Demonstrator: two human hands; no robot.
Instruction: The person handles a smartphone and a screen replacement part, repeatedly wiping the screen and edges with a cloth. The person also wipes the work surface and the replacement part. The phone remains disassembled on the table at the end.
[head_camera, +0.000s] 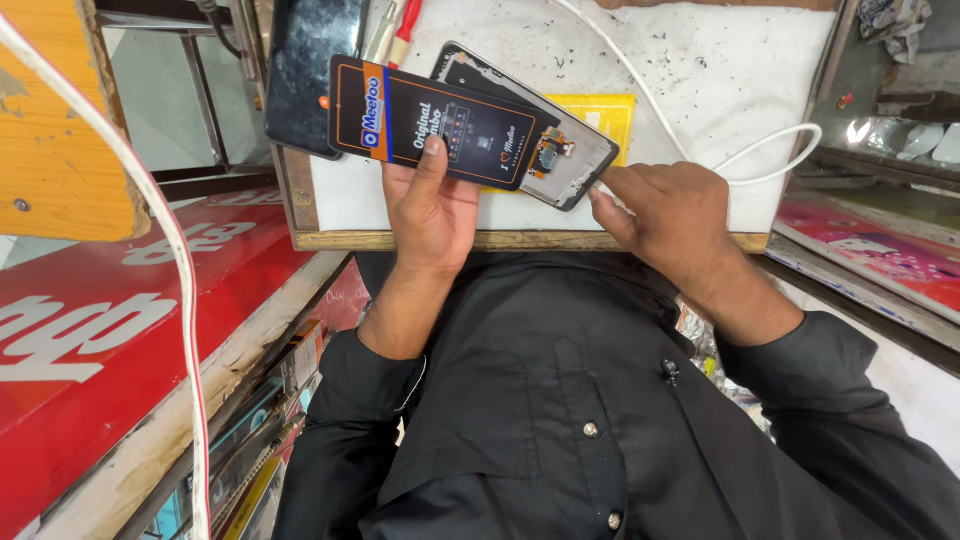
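Left hand (432, 205) grips black card (430, 122); right hand (672, 215) fingertips touch phone frame (570, 160).

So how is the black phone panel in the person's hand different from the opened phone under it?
The black panel is flat and closed, with a printed sticker and an orange stripe; the opened phone frame shows small parts inside. The panel is gripped by the left hand and lies on top; the frame sits beneath, touched at its corner by the right hand. Both are dark, slim rectangles over the white worktop.

Left hand (432, 205) in closed grip, right hand (668, 215) fingers curled
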